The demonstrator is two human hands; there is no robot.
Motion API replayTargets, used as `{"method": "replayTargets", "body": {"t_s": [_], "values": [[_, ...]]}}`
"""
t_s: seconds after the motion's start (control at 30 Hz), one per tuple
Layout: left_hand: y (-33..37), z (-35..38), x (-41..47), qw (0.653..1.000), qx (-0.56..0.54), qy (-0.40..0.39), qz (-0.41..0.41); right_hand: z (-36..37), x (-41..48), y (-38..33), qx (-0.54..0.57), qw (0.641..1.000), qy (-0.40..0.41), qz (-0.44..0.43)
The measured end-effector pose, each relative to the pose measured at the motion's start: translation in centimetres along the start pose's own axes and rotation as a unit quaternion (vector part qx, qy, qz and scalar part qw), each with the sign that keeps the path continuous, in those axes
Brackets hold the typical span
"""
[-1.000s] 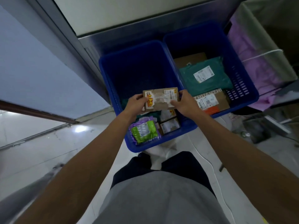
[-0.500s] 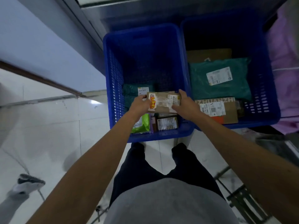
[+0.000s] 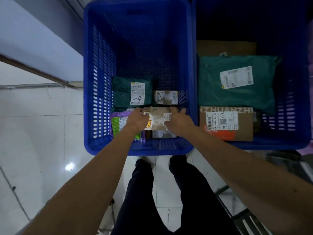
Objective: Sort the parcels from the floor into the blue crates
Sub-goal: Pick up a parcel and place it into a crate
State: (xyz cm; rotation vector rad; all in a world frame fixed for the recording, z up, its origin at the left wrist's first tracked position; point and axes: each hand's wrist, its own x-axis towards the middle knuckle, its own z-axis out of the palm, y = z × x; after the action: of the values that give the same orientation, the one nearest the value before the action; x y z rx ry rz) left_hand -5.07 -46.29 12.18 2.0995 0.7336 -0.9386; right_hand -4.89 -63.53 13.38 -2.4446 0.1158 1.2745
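Hands are both down inside the left crate [image 3: 89, 82]. The left hand [image 3: 137, 119] and right hand [image 3: 177, 122] are each curled round one end of a brown box [image 3: 157, 119], holding it low at the near end. Can't tell if it's resting on the parcels under it.

Purple bubble pack [image 3: 118, 124] sits just left of it. A green mailer [image 3: 123, 94] and a taped box [image 3: 166, 97] lie behind.

The right crate [image 3: 301, 116], just beside the left one, has a green bag [image 3: 237, 82], an orange-printed carton [image 3: 227, 124] and flat cardboard [image 3: 225, 48] at the back.

Person's in dark trousers [image 3: 144, 192] on a white tile floor [image 3: 42, 133].
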Motion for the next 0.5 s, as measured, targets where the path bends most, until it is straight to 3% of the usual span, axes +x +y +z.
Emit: {"method": "replayTargets", "body": {"t_s": [0.23,0.33,0.5], "values": [[-4.6,5.4,6.2,0.998,0.035,-0.049,-0.002,5.3,4.8,1.0,-0.085,0.996,-0.003,0.035],[-6.0,7.0,7.1,0.996,0.07,-0.06,0.002,7.4,6.5,0.9,-0.11,0.991,-0.049,0.055],[-7.7,8.3,8.8,0.984,0.095,-0.15,0.016,10.0,8.9,1.5,-0.14,0.984,-0.073,0.078]]}}
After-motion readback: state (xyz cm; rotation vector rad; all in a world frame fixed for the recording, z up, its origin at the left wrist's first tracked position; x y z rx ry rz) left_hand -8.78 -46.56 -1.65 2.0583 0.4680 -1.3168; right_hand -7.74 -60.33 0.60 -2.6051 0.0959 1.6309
